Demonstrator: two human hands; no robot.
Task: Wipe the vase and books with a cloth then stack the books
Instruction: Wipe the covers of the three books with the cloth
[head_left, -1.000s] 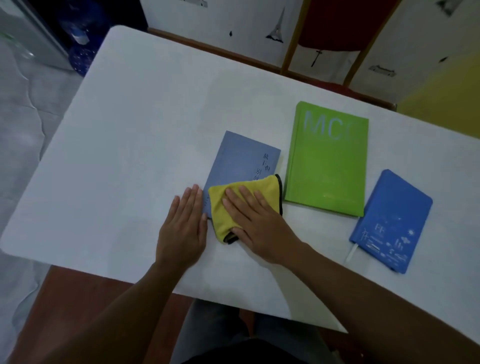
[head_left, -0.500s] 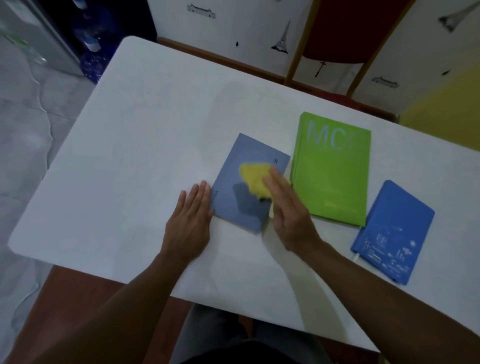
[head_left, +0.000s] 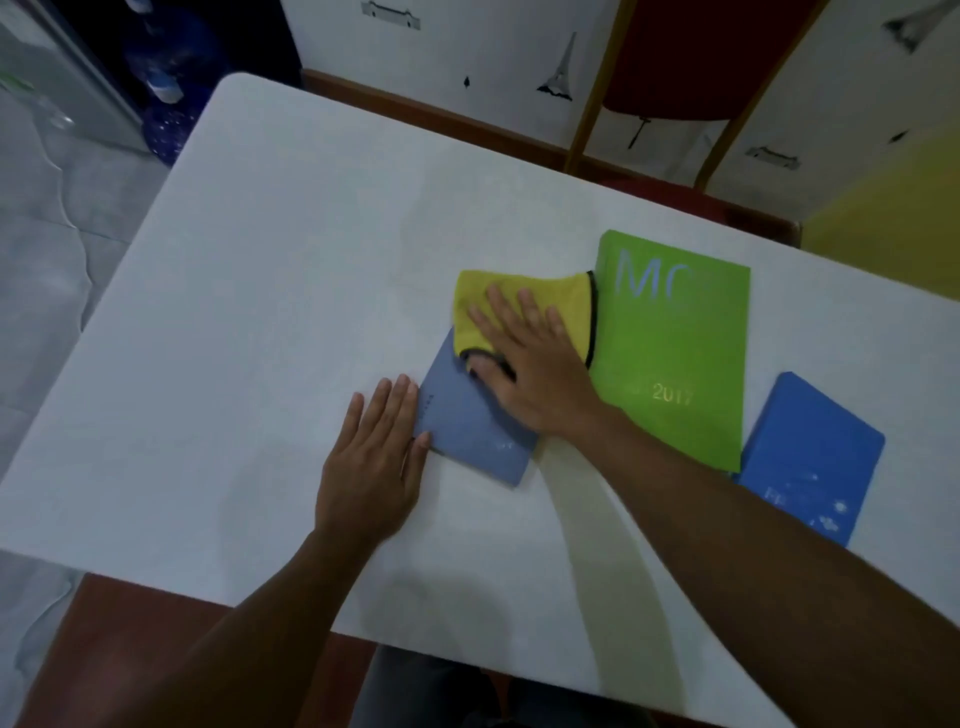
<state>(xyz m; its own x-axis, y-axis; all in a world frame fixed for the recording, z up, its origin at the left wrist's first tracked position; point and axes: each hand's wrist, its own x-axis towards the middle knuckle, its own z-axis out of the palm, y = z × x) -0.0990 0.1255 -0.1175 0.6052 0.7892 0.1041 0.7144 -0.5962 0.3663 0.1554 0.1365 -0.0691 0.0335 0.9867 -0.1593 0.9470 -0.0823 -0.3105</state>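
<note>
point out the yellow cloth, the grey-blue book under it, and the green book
yellow cloth (head_left: 569, 304): head view, bare patch right of the fingers.
grey-blue book (head_left: 467, 431): head view, exposed near half of the cover.
green book (head_left: 675, 353): head view, middle of the cover.

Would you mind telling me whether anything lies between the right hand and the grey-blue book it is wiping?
Only the yellow cloth does, as intended: the right hand presses it flat on the far end of the grey-blue book. The left hand rests flat on the table against the book's left edge.
</note>
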